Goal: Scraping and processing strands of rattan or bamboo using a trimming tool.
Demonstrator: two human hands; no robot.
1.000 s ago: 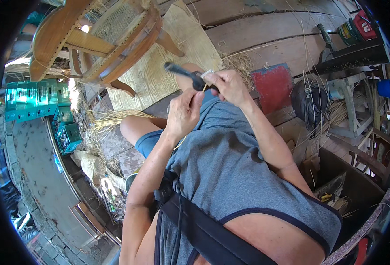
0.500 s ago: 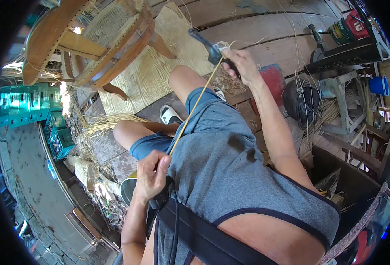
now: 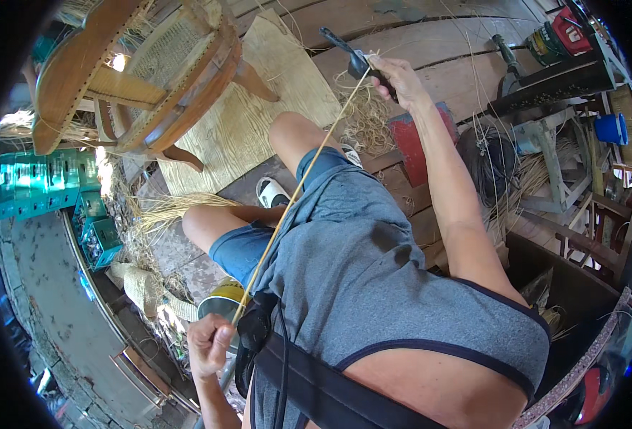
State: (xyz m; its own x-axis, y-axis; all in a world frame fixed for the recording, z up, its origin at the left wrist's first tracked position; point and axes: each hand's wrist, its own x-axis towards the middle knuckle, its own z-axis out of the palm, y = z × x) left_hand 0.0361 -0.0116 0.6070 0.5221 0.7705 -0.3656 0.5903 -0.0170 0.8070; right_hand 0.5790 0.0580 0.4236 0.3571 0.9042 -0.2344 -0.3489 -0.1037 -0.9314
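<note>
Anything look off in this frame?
Loose tangle of curled strands on the floorboards between pale board and red panel; looks like unswept scrap. The long strand, stretched from left hand to the black tool in right hand, shows no visible break.

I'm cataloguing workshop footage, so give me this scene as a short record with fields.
left hand: fist closed on a yellowish strip
right hand: fingers gripping a dark tool
strip: nearly straight between both hands
upper left: wooden furniture frame with woven panels
far left: green crates
beside left knee: loose bundle of strips
</note>
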